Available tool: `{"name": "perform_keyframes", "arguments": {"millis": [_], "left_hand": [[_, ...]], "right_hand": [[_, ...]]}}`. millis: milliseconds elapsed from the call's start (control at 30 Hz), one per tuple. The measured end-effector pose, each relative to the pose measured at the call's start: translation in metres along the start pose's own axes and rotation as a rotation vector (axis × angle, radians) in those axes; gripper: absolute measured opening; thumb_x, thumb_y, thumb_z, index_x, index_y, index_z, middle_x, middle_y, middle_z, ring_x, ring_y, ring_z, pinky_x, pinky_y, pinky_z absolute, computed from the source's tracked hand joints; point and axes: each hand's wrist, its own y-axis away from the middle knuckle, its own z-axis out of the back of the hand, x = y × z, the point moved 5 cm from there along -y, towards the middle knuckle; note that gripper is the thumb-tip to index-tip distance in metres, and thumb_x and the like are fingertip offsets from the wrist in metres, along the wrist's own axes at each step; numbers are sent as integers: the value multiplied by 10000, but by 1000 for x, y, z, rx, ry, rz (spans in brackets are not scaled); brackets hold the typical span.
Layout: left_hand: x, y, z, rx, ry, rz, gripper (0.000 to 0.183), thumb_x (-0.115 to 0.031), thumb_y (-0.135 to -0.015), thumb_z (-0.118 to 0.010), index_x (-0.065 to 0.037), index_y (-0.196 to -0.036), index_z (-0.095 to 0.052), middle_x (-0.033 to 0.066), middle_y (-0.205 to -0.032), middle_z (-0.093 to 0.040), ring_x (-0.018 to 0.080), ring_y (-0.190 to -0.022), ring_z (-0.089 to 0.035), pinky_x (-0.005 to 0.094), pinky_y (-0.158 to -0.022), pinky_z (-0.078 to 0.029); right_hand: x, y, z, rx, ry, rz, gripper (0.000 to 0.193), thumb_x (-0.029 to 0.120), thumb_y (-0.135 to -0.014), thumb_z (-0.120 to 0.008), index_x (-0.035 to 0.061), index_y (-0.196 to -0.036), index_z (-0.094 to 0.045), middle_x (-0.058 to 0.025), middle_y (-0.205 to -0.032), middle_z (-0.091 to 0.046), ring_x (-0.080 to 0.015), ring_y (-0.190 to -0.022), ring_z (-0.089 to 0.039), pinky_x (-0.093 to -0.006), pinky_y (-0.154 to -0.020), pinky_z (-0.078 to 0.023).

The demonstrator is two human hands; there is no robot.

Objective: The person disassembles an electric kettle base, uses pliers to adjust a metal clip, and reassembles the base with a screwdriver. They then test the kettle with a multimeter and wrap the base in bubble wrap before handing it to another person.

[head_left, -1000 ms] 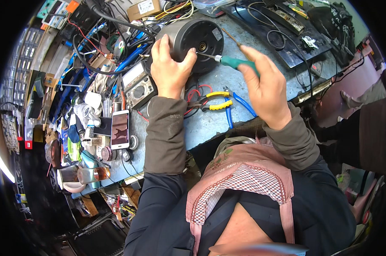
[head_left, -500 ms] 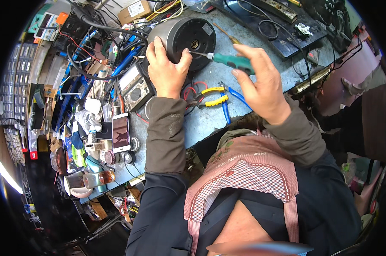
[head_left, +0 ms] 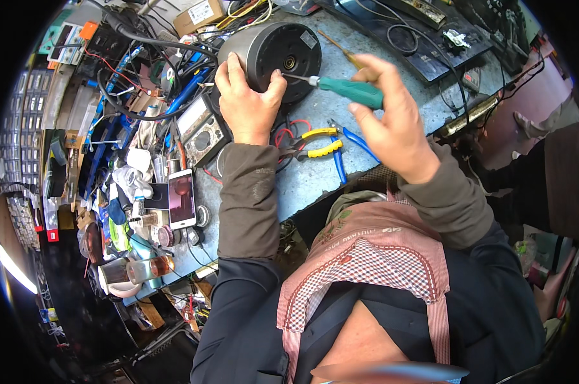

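Note:
A steel electric kettle (head_left: 243, 51) lies on its side at the far middle of the bench. Its black underside (head_left: 304, 54), with a round connector in the centre, faces right. My left hand (head_left: 246, 109) grips it, fingers over the steel wall and thumb on the edge of the underside. In my right hand (head_left: 395, 121) is a green-handled screwdriver (head_left: 350, 91), held between thumb and fingers. The shaft points left and its tip meets the underside just by my left thumb. Whether the tip sits in a screw cannot be made out.
Yellow-handled pliers (head_left: 321, 142) and blue-handled cutters (head_left: 338, 153) lie on the blue bench (head_left: 302, 185) nearer me. At left are a multimeter (head_left: 203, 137), a phone (head_left: 181, 198), a glass cup (head_left: 150, 269) and tangled cables. A thin screwdriver (head_left: 337, 46) lies behind my right hand.
The screwdriver handle has rolled, so its dark grip patches no longer show. My left hand and the kettle have shifted slightly left and away; the right hand keeps its grip.

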Motion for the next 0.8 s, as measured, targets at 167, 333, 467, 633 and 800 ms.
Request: {"name": "perform_keyframes", "arguments": {"millis": [167, 333, 467, 633, 800], "left_hand": [[4, 0, 0, -35, -32, -51, 870, -413, -804, -890, 32, -1493, -599, 290, -1435, -608, 488, -1149, -725, 529, -928, -637], [3, -2, -4, -42, -28, -67, 870, -410, -800, -899, 29, -1490, -603, 289, -1431, -608, 485, -1156, -724, 525, -932, -636], [6, 1, 1, -35, -23, -42, 865, -412, -802, -900, 30, -1486, -607, 285, -1423, -609, 477, -1158, -723, 520, -934, -635], [2, -1, -1, -39, -4, -53, 863, -409, -802, -901, 28, -1486, -608, 281, -1428, -609, 469, -1151, -723, 514, -943, -632], [7, -1, 0, -22, -24, -29, 868, -410, -799, -904, 27, -1487, -607, 283, -1428, -608, 461, -1176, -711, 508, -961, -627]], "right_hand": [[-21, -7, 0, 177, -234, -608, 482, 104, -1008, -752, 6, -1457, -606, -126, -1039, -695, -244, -819, -702, -366, -737, -579], [-18, -2, -4, 79, -49, -133, 460, 254, -1091, -727, 13, -1463, -605, -101, -1012, -708, -182, -841, -703, -355, -771, -592], [-35, 3, -5, 147, -484, -853, 462, 42, -981, -797, 20, -1410, -628, -133, -1271, -688, -223, -1132, -713, -412, -977, -594], [-3, 3, -5, 154, 70, -144, 420, 103, -1042, -758, 30, -1440, -642, -155, -1123, -703, -221, -967, -738, -382, -819, -601], [-29, -4, -3, 46, -352, -523, 405, 263, -1123, -689, 32, -1453, -645, -133, -975, -699, -172, -721, -676, -326, -621, -529]]}}
